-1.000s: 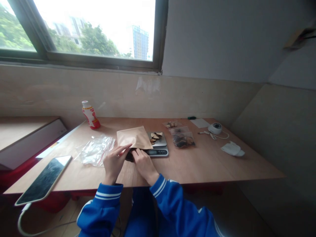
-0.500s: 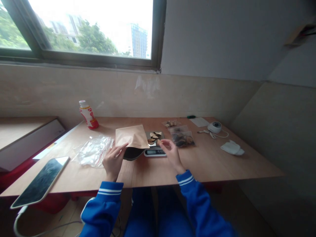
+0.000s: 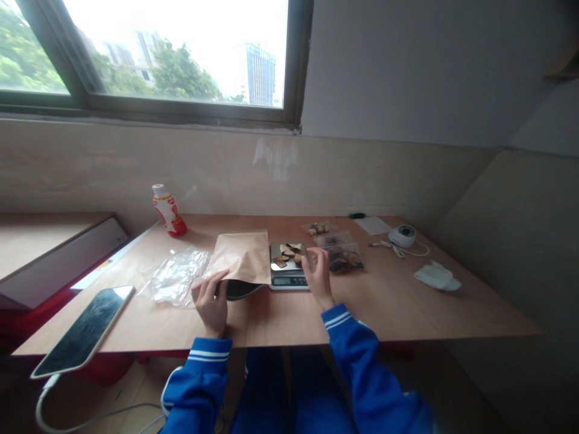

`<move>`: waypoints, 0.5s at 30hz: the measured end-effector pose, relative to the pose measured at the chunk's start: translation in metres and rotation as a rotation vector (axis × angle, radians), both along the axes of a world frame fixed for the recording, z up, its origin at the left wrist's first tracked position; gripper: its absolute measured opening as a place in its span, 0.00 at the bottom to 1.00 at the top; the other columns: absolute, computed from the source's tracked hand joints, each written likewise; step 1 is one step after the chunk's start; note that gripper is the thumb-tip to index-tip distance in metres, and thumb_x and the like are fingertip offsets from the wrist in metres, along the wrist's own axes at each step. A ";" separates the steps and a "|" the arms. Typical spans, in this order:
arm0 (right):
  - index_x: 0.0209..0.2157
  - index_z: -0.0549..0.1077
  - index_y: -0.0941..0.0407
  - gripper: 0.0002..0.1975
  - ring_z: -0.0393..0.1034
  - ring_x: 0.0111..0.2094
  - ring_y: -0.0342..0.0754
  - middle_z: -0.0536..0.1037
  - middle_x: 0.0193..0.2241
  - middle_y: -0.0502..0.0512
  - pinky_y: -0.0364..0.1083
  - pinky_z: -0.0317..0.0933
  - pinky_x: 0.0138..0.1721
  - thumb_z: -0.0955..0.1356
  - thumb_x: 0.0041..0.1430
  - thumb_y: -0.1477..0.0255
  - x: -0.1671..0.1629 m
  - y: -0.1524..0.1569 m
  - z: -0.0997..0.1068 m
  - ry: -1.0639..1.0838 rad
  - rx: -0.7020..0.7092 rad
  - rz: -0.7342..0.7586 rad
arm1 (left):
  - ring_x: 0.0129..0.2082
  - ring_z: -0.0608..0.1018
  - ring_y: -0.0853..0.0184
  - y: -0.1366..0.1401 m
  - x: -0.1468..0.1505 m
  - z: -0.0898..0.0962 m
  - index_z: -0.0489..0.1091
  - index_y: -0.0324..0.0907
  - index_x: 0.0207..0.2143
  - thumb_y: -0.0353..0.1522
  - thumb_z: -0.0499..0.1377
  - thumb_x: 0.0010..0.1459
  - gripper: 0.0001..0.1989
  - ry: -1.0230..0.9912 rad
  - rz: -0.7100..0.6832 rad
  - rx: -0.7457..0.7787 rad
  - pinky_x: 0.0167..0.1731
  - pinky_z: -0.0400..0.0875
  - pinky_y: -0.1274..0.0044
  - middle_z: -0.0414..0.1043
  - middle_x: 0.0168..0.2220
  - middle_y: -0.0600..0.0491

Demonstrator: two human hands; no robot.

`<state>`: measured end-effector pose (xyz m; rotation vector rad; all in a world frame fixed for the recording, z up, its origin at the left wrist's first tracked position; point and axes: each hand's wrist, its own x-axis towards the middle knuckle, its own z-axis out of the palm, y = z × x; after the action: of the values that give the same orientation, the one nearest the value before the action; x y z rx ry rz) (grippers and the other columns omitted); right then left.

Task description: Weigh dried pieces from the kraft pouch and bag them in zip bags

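Observation:
My left hand [image 3: 211, 301] grips the near edge of a brown kraft paper bag [image 3: 242, 256], thumb and fingers at its left corner. The bag lies tilted with its dark mouth gaping toward me. Beside it stands a small digital scale [image 3: 283, 282] with a metal plate, carrying several dried slices [image 3: 289, 248], cream with dark brown rims. My right hand [image 3: 320, 278] is at the plate's right edge, its fingertips bent in a pinch against a brownish dried slice [image 3: 297, 259]. Fingers partly hide how that slice is held.
Clear bags of dried pieces [image 3: 344, 258] lie right of the scale. Crumpled plastic bags [image 3: 176, 280], a phone [image 3: 85, 331] with a cable and a drink bottle [image 3: 169, 214] are on the left. Farther right are a white camera [image 3: 402, 235] and a white crumpled cloth or tissue [image 3: 436, 275].
The view has shifted slightly, so most things sit farther right. The bag has flattened and lowered a little, uncovering more of the scale. My right fingertips have drawn slightly rightward.

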<state>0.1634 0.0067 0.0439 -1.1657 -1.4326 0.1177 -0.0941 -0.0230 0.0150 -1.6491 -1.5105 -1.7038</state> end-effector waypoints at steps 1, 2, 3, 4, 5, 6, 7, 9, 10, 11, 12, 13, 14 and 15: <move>0.41 0.66 0.56 0.08 0.66 0.39 0.49 0.69 0.39 0.59 0.50 0.64 0.41 0.62 0.60 0.71 -0.012 -0.013 0.003 0.026 0.030 0.031 | 0.39 0.75 0.63 0.000 0.001 0.000 0.75 0.45 0.39 0.31 0.56 0.60 0.09 0.000 -0.013 -0.003 0.46 0.62 0.68 0.78 0.38 0.51; 0.40 0.65 0.56 0.06 0.66 0.37 0.48 0.69 0.36 0.57 0.48 0.65 0.39 0.60 0.61 0.73 -0.025 -0.027 0.005 0.015 0.060 0.109 | 0.40 0.76 0.63 0.000 0.001 0.000 0.75 0.45 0.39 0.31 0.55 0.60 0.09 -0.002 -0.029 -0.006 0.47 0.62 0.68 0.78 0.38 0.51; 0.39 0.65 0.56 0.06 0.66 0.36 0.47 0.69 0.35 0.55 0.47 0.65 0.39 0.60 0.61 0.75 -0.040 -0.039 0.006 -0.056 0.078 0.240 | 0.41 0.76 0.63 0.000 0.002 0.000 0.75 0.45 0.40 0.31 0.55 0.60 0.09 -0.004 -0.046 -0.007 0.47 0.62 0.68 0.78 0.38 0.51; 0.39 0.66 0.56 0.07 0.67 0.36 0.47 0.70 0.34 0.55 0.46 0.65 0.39 0.60 0.60 0.77 -0.055 -0.049 0.006 -0.193 0.088 0.405 | 0.41 0.76 0.63 0.000 0.002 -0.001 0.75 0.45 0.40 0.31 0.55 0.60 0.09 -0.008 -0.063 -0.008 0.48 0.62 0.68 0.78 0.39 0.51; 0.39 0.67 0.56 0.08 0.67 0.37 0.47 0.71 0.33 0.55 0.46 0.66 0.41 0.60 0.59 0.78 -0.070 -0.057 0.006 -0.347 0.087 0.531 | 0.41 0.76 0.63 0.000 0.002 -0.001 0.75 0.45 0.41 0.31 0.55 0.60 0.10 -0.016 -0.079 -0.008 0.48 0.63 0.68 0.78 0.39 0.51; 0.41 0.68 0.57 0.11 0.68 0.40 0.48 0.72 0.35 0.57 0.46 0.66 0.42 0.60 0.58 0.80 -0.083 -0.063 0.005 -0.443 0.040 0.546 | 0.41 0.76 0.63 0.000 0.002 -0.001 0.74 0.45 0.42 0.31 0.55 0.60 0.10 -0.032 -0.091 -0.007 0.47 0.64 0.68 0.78 0.39 0.51; 0.43 0.68 0.59 0.13 0.67 0.43 0.49 0.73 0.38 0.59 0.46 0.66 0.44 0.59 0.57 0.81 -0.096 -0.066 0.004 -0.514 -0.014 0.530 | 0.41 0.76 0.63 0.000 0.002 0.000 0.74 0.45 0.43 0.31 0.55 0.60 0.11 -0.055 -0.099 -0.005 0.47 0.65 0.69 0.78 0.40 0.51; 0.47 0.68 0.62 0.17 0.66 0.47 0.51 0.73 0.43 0.62 0.47 0.65 0.47 0.59 0.56 0.83 -0.114 -0.066 0.005 -0.623 -0.128 0.452 | 0.41 0.76 0.63 0.000 0.001 0.000 0.74 0.45 0.45 0.30 0.55 0.60 0.12 -0.102 -0.117 -0.003 0.45 0.67 0.69 0.77 0.42 0.50; 0.47 0.69 0.62 0.17 0.66 0.47 0.51 0.73 0.44 0.63 0.47 0.65 0.47 0.60 0.56 0.84 -0.121 -0.065 0.006 -0.668 -0.175 0.421 | 0.41 0.77 0.64 -0.001 0.001 0.000 0.74 0.45 0.45 0.30 0.55 0.60 0.12 -0.115 -0.129 -0.004 0.44 0.68 0.70 0.77 0.42 0.51; 0.46 0.69 0.62 0.17 0.67 0.47 0.52 0.74 0.44 0.63 0.48 0.66 0.47 0.60 0.56 0.84 -0.126 -0.062 0.009 -0.714 -0.218 0.400 | 0.41 0.77 0.64 -0.001 0.001 0.000 0.74 0.45 0.44 0.30 0.55 0.60 0.12 -0.114 -0.145 -0.006 0.43 0.69 0.71 0.78 0.42 0.51; 0.45 0.70 0.62 0.16 0.68 0.46 0.52 0.75 0.42 0.63 0.48 0.67 0.46 0.60 0.56 0.84 -0.130 -0.059 0.012 -0.755 -0.265 0.381 | 0.40 0.77 0.64 -0.001 0.001 0.000 0.74 0.45 0.44 0.29 0.55 0.60 0.12 -0.101 -0.165 -0.005 0.43 0.70 0.71 0.78 0.41 0.51; 0.43 0.71 0.63 0.15 0.70 0.44 0.53 0.76 0.40 0.64 0.49 0.68 0.44 0.60 0.56 0.84 -0.133 -0.055 0.014 -0.788 -0.319 0.367 | 0.40 0.77 0.64 -0.002 0.001 -0.001 0.75 0.45 0.44 0.28 0.55 0.60 0.12 -0.081 -0.183 0.001 0.43 0.70 0.71 0.78 0.41 0.52; 0.43 0.71 0.63 0.14 0.72 0.41 0.54 0.77 0.38 0.65 0.49 0.69 0.41 0.60 0.57 0.84 -0.136 -0.049 0.015 -0.815 -0.373 0.360 | 0.40 0.77 0.64 -0.002 0.001 -0.001 0.75 0.46 0.43 0.28 0.55 0.60 0.12 -0.060 -0.197 0.011 0.43 0.70 0.71 0.78 0.40 0.52; 0.42 0.72 0.64 0.14 0.73 0.39 0.55 0.77 0.37 0.66 0.50 0.69 0.38 0.59 0.58 0.83 -0.139 -0.042 0.015 -0.833 -0.421 0.357 | 0.40 0.77 0.64 -0.002 0.001 -0.001 0.75 0.46 0.44 0.27 0.55 0.59 0.12 -0.043 -0.205 0.023 0.43 0.70 0.71 0.78 0.40 0.52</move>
<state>0.0241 -0.0358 0.0591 -1.3563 -2.4392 0.2034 -0.0929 -0.0253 0.0138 -1.8200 -1.3746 -1.8651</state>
